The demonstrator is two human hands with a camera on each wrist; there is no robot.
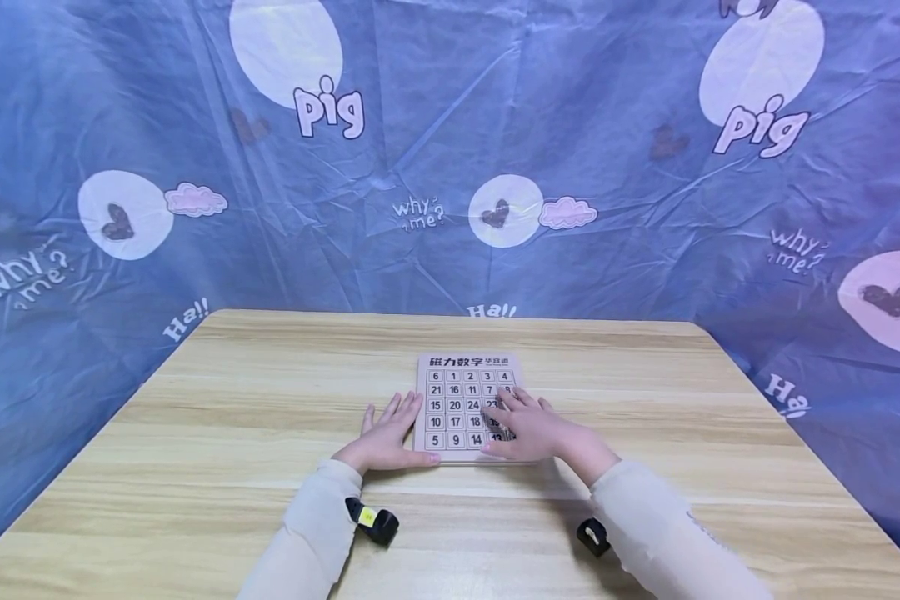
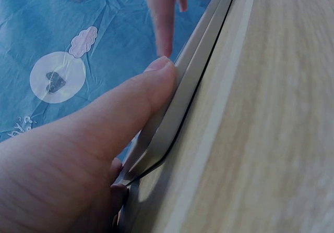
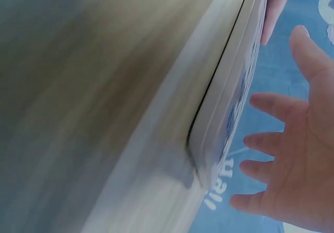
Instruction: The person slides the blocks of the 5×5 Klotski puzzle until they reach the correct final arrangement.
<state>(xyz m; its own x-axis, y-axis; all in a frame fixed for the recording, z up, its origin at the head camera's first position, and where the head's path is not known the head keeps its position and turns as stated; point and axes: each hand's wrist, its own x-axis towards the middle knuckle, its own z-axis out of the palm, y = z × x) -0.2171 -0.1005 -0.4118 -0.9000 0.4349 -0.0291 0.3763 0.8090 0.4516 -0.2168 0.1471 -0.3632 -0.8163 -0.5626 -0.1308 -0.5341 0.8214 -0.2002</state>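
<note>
A pale sliding number puzzle board [image 1: 461,456] lies flat on the table, its number tiles [image 1: 454,405] in a grid below a line of dark characters. My left hand [image 1: 385,437] rests at the board's near left corner, fingers straight along the left side. Its thumb [image 2: 133,95] lies on the near edge. Over the right-hand columns hovers my right hand [image 1: 536,429], fingers spread, covering some of the lower right tiles. In the right wrist view, that hand's fingers [image 3: 263,104] show apart from the board, holding nothing.
The wood-grain table [image 1: 270,383] extends around the board on every side. Behind and beside it hangs a blue printed cloth [image 1: 390,150]. Each sleeved wrist carries a small black camera, one by the left forearm [image 1: 311,517] and one by the right forearm [image 1: 645,508].
</note>
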